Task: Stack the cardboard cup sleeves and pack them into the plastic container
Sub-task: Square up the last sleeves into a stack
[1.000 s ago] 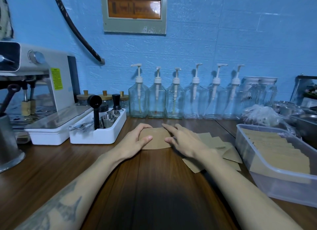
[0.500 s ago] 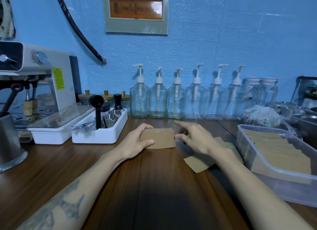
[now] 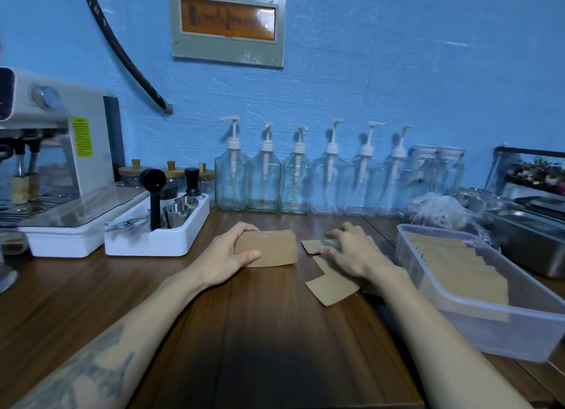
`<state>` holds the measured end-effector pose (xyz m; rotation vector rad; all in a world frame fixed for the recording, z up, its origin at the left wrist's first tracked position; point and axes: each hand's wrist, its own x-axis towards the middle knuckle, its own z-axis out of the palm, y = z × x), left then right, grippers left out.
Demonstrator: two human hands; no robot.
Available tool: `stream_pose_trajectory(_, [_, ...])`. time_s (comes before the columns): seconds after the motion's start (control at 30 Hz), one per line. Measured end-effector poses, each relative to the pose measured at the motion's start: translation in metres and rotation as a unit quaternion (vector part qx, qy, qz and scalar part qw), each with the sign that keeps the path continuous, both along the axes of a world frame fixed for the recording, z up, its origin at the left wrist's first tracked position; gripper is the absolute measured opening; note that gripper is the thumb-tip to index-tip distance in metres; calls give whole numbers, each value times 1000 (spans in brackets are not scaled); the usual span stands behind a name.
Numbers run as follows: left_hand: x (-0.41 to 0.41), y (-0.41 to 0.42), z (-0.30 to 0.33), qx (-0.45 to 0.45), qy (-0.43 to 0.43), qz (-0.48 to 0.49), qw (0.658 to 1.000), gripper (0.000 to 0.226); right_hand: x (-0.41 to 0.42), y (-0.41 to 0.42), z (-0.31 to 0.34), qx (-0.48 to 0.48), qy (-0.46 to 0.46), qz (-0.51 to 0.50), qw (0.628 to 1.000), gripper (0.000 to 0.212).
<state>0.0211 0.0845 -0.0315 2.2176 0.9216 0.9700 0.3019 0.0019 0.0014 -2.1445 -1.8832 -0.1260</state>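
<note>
A stack of brown cardboard cup sleeves (image 3: pixel 272 249) stands on the wooden counter, and my left hand (image 3: pixel 227 256) grips its left end. To its right several loose sleeves (image 3: pixel 331 288) lie flat on the counter. My right hand (image 3: pixel 354 251) rests palm down on them, fingers spread over the top one (image 3: pixel 312 246). A clear plastic container (image 3: pixel 495 326) at the right holds a row of sleeves (image 3: pixel 458 268) packed on edge.
A white tray (image 3: pixel 159 240) with metal cups and a black tamper stands to the left, beside an espresso machine (image 3: pixel 55 164). Glass pump bottles (image 3: pixel 293 182) line the blue wall. Steel pans (image 3: pixel 532 234) and a plastic bag (image 3: pixel 437 208) sit behind the container.
My right hand has left the stack and moved right onto the loose sleeves. My left hand keeps hold of the stack, which has stayed in place.
</note>
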Motion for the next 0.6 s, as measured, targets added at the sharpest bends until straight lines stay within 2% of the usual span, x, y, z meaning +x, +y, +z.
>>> stream_pose_trajectory(0.2, [1, 8, -1, 1, -2, 9, 1000, 34, -2, 24, 4, -60, -3, -60, 996, 64])
stream_pose_trajectory(0.3, [4, 12, -2, 2, 1, 9, 1000, 34, 4, 31, 1, -94, 46, -82, 991, 73])
stream_pose_trajectory(0.6, [4, 15, 0, 6, 0, 12, 1000, 34, 13, 38, -1, -47, 66, -41, 996, 71])
